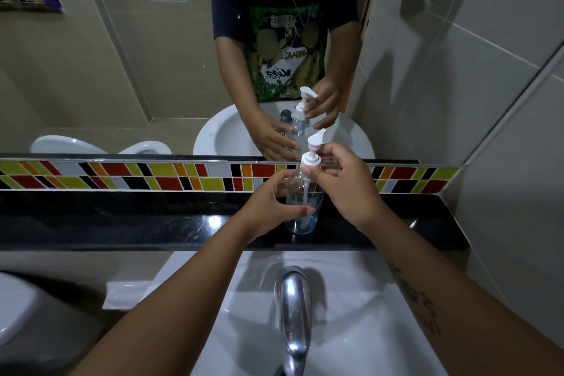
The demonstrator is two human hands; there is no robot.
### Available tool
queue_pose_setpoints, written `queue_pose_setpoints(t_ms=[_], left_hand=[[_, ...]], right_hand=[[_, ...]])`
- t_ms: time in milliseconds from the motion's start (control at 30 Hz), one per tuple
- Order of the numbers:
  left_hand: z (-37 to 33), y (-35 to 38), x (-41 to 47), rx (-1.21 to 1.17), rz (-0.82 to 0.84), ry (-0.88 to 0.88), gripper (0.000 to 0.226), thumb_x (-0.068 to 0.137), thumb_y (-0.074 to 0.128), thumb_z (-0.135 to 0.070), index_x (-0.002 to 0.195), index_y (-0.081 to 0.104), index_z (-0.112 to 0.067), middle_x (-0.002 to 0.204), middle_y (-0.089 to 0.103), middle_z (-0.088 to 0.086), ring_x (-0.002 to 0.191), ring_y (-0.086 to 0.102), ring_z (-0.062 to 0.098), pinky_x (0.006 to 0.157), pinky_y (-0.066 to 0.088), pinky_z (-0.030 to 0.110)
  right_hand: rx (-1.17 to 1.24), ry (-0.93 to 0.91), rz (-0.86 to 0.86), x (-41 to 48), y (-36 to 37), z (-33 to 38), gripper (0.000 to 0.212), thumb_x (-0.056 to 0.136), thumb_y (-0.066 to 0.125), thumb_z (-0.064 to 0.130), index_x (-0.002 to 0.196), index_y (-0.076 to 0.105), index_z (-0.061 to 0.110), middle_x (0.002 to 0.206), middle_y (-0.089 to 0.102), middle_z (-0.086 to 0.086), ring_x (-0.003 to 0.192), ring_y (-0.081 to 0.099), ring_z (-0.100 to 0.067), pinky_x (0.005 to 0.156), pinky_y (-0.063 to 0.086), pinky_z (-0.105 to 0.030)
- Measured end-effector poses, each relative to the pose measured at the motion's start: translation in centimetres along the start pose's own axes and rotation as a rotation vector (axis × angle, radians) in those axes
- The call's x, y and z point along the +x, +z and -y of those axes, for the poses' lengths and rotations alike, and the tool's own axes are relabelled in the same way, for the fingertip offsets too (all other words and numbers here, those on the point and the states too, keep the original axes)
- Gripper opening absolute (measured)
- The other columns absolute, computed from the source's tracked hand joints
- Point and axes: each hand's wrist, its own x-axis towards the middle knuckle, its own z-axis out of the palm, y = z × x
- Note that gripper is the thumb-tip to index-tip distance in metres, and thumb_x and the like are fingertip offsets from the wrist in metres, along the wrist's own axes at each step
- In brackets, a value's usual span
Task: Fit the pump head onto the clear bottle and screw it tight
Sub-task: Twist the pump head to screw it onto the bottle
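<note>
Faucet (293, 314) sits closest, over the sink (351, 330). Behind it, on the black ledge (122, 223) near its front edge, stands the clear bottle (303, 207). Left hand (268, 207) wraps the bottle body; right hand (345, 183) pinches the pump head (311, 159) at its collar. Dip tube's inside, collar's on the neck, so fitting looks done; tightening prob. left. Threads hidden by fingers, can't tell how far it's screwed.

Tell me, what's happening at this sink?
A person is putting a pump head on a clear bottle that stands on the black ledge behind the sink. The left hand steadies the bottle's body; the right hand grips the pump's collar at the neck. Its tube already hangs inside.
</note>
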Motion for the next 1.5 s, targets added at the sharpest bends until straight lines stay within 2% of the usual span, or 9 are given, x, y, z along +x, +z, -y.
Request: queue_pose_setpoints(t_ms=[200, 333, 433, 567, 733, 867, 967, 1333, 1500], left_hand=[[-0.1, -0.1, 0.1, -0.004, 0.002, 0.0, 0.071, 0.069, 0.094, -0.025, 0.127, 0.056, -0.04, 0.118, 0.07, -0.017, 0.108, 0.064, -0.008, 0.074, 0.054, 0.011], [-0.1, -0.2, 0.2, -0.015, 0.013, 0.005, 0.07, 0.07, 0.093, -0.021, 0.127, 0.056, -0.038, 0.121, 0.069, -0.013, 0.109, 0.065, -0.005, 0.077, 0.056, 0.014], [-0.1, -0.3, 0.3, -0.003, 0.022, 0.002, 0.071, 0.071, 0.093, -0.022, 0.129, 0.055, -0.037, 0.124, 0.068, -0.009, 0.113, 0.065, 0.002, 0.086, 0.058, 0.024], [-0.2, -0.3, 0.4, 0.004, 0.02, -0.01, 0.072, 0.07, 0.093, -0.022, 0.129, 0.055, -0.037, 0.122, 0.07, -0.008, 0.114, 0.065, 0.007, 0.089, 0.059, 0.029], [0.0, -0.4, 0.4, 0.017, 0.016, -0.01, 0.073, 0.069, 0.093, -0.025, 0.129, 0.055, -0.038, 0.125, 0.069, -0.007, 0.117, 0.064, 0.009, 0.092, 0.058, 0.033], [-0.1, -0.4, 0.3, -0.003, 0.025, -0.014, 0.07, 0.069, 0.093, -0.02, 0.127, 0.057, -0.035, 0.121, 0.071, -0.008, 0.109, 0.067, 0.001, 0.083, 0.058, 0.022], [-0.3, -0.4, 0.4, -0.019, 0.036, -0.023, 0.071, 0.071, 0.092, -0.015, 0.13, 0.056, -0.031, 0.12, 0.072, -0.004, 0.11, 0.068, 0.006, 0.087, 0.059, 0.028], [-0.3, -0.4, 0.3, -0.007, 0.029, -0.02, 0.074, 0.073, 0.091, -0.013, 0.134, 0.054, -0.029, 0.121, 0.072, -0.005, 0.11, 0.068, 0.003, 0.09, 0.058, 0.028], [-0.2, -0.4, 0.3, -0.015, 0.036, -0.018, 0.072, 0.073, 0.091, -0.014, 0.133, 0.055, -0.03, 0.122, 0.072, -0.003, 0.112, 0.068, 0.006, 0.091, 0.057, 0.029]], right_hand=[[-0.044, -0.05, -0.028, -0.2, -0.3, 0.0, 0.032, 0.086, 0.071, 0.02, 0.118, 0.066, 0.019, 0.119, 0.059, 0.004, 0.106, 0.058, -0.004, 0.091, 0.047, -0.022], [0.034, 0.015, 0.117, 0.1, -0.9, -0.2, 0.032, 0.089, 0.069, 0.028, 0.114, 0.058, 0.044, 0.128, 0.061, 0.014, 0.117, 0.058, -0.006, 0.1, 0.046, -0.027], [0.047, 0.03, 0.189, 0.2, -0.9, -0.4, 0.044, 0.092, 0.065, 0.027, 0.133, 0.054, 0.033, 0.128, 0.062, 0.015, 0.116, 0.058, 0.001, 0.096, 0.046, -0.018], [0.082, 0.03, 0.118, -0.2, -0.7, -0.5, 0.042, 0.089, 0.068, 0.024, 0.129, 0.059, 0.031, 0.107, 0.062, 0.032, 0.1, 0.059, 0.019, 0.082, 0.046, -0.005], [-0.025, -0.019, 0.015, -0.7, -0.3, -0.5, 0.042, 0.089, 0.068, 0.025, 0.129, 0.058, 0.026, 0.123, 0.061, 0.01, 0.113, 0.058, -0.006, 0.097, 0.048, -0.027], [-0.037, 0.0, 0.152, -0.3, -0.6, 0.0, 0.047, 0.092, 0.065, 0.024, 0.137, 0.051, 0.025, 0.128, 0.056, 0.014, 0.117, 0.054, -0.003, 0.103, 0.043, -0.027], [0.004, 0.028, 0.22, 0.0, -0.9, 0.1, 0.035, 0.094, 0.061, 0.026, 0.129, 0.058, 0.029, 0.122, 0.066, 0.014, 0.111, 0.063, -0.002, 0.098, 0.049, -0.029], [-0.051, -0.018, -0.03, -0.7, 0.1, -0.3, 0.038, 0.086, 0.072, 0.022, 0.119, 0.056, 0.03, 0.123, 0.054, 0.01, 0.113, 0.055, -0.008, 0.101, 0.048, -0.034], [-0.105, 0.001, 0.207, 0.1, -0.9, 0.4, 0.039, 0.093, 0.062, 0.03, 0.13, 0.053, 0.036, 0.129, 0.061, 0.009, 0.118, 0.057, -0.007, 0.097, 0.045, -0.027]])
